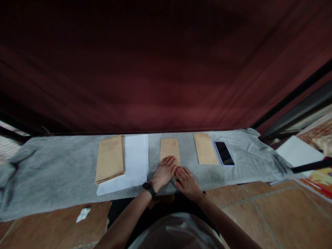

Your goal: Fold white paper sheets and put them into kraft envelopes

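A brown paper envelope (pixel 169 147) lies in front of me on the grey cloth. My left hand (pixel 164 170), with a dark band on the wrist, rests flat over its near part, fingers stretched out. Beside it my right hand (pixel 188 182) lies palm down, its fingertips at the envelope's near right corner and close to the left fingers. Both hands cover the near edge of the envelope. To the right is another brown envelope (pixel 205 148), lying flat. On the left a stack of brown envelopes (pixel 110 159) sits partly over white paper sheets (pixel 136 160).
A phone (pixel 224 153) with a dark screen lies right of the second envelope. The grey cloth (pixel 59 169) covers a narrow surface backed by a dark red panel (pixel 166 86). A white scrap (pixel 83 214) is on the tiled floor (pixel 272 204).
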A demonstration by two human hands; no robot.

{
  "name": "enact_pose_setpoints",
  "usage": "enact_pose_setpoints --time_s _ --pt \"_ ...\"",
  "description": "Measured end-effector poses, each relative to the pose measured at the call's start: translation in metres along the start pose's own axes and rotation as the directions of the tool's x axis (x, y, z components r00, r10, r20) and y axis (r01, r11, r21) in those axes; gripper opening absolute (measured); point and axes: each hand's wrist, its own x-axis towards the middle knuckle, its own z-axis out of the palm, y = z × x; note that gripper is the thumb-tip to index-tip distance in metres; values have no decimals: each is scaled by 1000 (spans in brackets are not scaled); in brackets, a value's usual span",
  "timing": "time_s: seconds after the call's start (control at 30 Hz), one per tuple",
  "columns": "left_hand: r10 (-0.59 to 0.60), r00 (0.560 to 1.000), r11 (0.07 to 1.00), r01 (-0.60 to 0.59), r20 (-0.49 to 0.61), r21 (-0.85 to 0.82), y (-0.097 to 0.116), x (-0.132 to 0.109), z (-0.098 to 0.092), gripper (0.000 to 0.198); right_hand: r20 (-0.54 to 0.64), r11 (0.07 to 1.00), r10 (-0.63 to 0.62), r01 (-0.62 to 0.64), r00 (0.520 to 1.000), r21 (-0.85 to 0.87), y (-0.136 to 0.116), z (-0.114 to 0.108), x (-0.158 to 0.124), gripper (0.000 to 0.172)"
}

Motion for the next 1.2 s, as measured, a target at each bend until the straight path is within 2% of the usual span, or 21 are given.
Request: enact_pose_setpoints --time_s 0.07,0.23,0.4,0.5,0.63,0.77,0.93,1.07,1.2 --pt "0 1000 999 -2 29 40 -4 22 9 46 -11 1000 6 -5 1000 17 -1 -1 2 52" --pt "-81 997 992 78 19 99 -13 62 27 51 -26 999 2 0 1000 45 -2 -6 4 58" --pt "-141 989 985 136 40 106 -20 88 29 53 -35 999 5 -3 999 52 -2 -6 5 60" --pt "-133 990 987 127 54 96 -23 92 27 53 -10 998 15 -14 1000 68 -1 -5 5 59" --pt "-73 994 995 68 76 68 -24 73 26 54 16 993 35 -37 999 115 2 -4 5 57" --pt "-5 993 1000 5 121 5 -27 32 21 54 5 987 38 -38 999 157 5 -2 6 55" --pt "27 988 996 -15 149 -86 -24 -21 6 50 -7 981 80 -78 997 176 6 2 6 48" --pt "59 994 990 -47 90 -131 -16 -53 -6 48 -28 981 84 -78 996 176 8 6 6 43" --pt "17 1000 991 -16 5 -134 -7 -65 -11 39 -61 976 110 -97 992 193 10 9 7 36"
